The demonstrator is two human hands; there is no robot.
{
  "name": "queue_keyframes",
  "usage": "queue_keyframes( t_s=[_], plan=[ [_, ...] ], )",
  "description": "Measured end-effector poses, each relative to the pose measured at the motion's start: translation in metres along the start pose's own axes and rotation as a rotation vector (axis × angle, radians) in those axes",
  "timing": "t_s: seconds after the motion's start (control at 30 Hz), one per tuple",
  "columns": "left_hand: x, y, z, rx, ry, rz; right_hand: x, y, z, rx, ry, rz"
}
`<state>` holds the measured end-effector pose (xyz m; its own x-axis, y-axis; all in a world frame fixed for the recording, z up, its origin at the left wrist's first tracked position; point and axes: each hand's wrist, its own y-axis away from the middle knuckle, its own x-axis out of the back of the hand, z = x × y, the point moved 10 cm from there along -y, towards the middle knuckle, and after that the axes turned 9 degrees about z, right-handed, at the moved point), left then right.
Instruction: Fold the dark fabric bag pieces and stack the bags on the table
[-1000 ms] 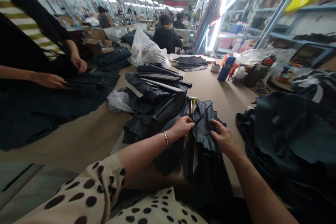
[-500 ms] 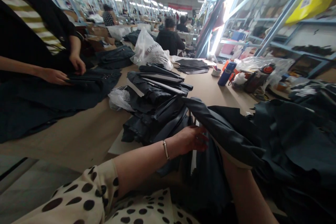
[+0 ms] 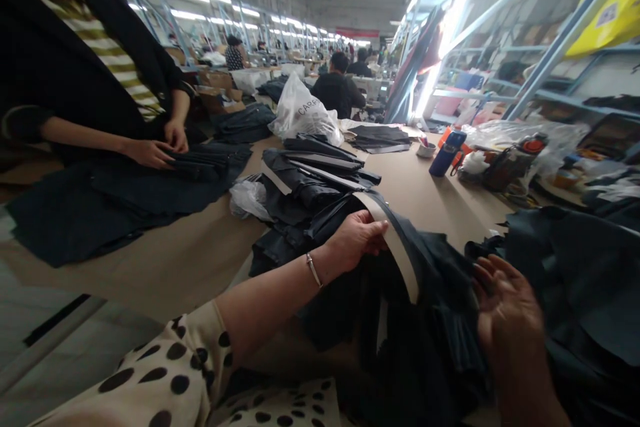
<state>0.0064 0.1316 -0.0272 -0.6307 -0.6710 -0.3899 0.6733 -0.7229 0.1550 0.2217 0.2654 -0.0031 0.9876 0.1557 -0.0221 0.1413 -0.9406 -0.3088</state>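
My left hand (image 3: 357, 240) is closed on the edge of a dark fabric piece (image 3: 435, 280), its thumb lying on the pale strip (image 3: 393, 237) along that edge. The strip curves down toward me. At the right side of this piece is my right hand (image 3: 510, 310), palm partly turned up and fingers apart, close beside the cloth. Whether its fingertips touch the fabric is hard to see. Just beyond my left hand lies a stack of dark pieces with pale bands (image 3: 325, 177), folded and layered on the table.
A co-worker's hands (image 3: 165, 147) rest on dark garments (image 3: 115, 197) at the left. A white plastic bag (image 3: 303, 110) stands behind the stack. Further right are a small cup (image 3: 425, 149), a blue bottle (image 3: 447, 155) and a dark bottle (image 3: 515, 163). Dark cloth (image 3: 590, 273) is heaped at right.
My right hand has come out from under the fabric and moved right. The piece has turned, exposing its pale strip, and my left hand has closed on it. The view has shifted left.
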Motion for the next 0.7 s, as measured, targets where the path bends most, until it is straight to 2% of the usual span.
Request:
queue_keyframes(
  t_s=[0.03,0.1,0.17,0.2,0.3,0.33,0.4,0.47,0.53,0.63,0.7],
  plan=[
    [-0.003,0.001,0.003,-0.017,-0.047,0.000,-0.005,0.004,-0.016,0.099,0.066,-0.054],
    [-0.012,0.006,0.005,-0.040,-0.118,-0.018,-0.030,0.021,-0.053,0.389,0.269,-0.245],
    [-0.025,0.013,0.007,-0.086,-0.196,-0.077,-0.059,0.043,-0.075,0.646,0.441,-0.429],
    [-0.033,0.018,0.010,-0.126,-0.271,-0.131,-0.069,0.047,-0.083,0.722,0.476,-0.458],
    [-0.062,0.037,0.024,-0.376,-0.718,-0.337,-0.090,0.048,-0.107,0.968,0.557,-0.455],
    [-0.070,0.043,0.030,-0.493,-0.893,-0.386,-0.099,0.052,-0.116,1.085,0.590,-0.490],
    [-0.082,0.051,0.048,-0.692,-1.137,-0.413,-0.115,0.063,-0.130,1.279,0.645,-0.641],
    [-0.089,0.053,0.066,-0.812,-1.264,-0.411,-0.127,0.063,-0.139,1.325,0.708,-0.811],
    [-0.095,0.052,0.085,-0.904,-1.372,-0.390,-0.131,0.050,-0.144,1.260,0.817,-0.898],
    [-0.101,0.058,0.111,-1.085,-1.514,-0.304,-0.126,0.022,-0.141,1.180,0.996,-0.900],
    [-0.102,0.070,0.126,-1.189,-1.478,-0.213,-0.117,0.005,-0.139,1.174,1.076,-0.820]
  ],
)
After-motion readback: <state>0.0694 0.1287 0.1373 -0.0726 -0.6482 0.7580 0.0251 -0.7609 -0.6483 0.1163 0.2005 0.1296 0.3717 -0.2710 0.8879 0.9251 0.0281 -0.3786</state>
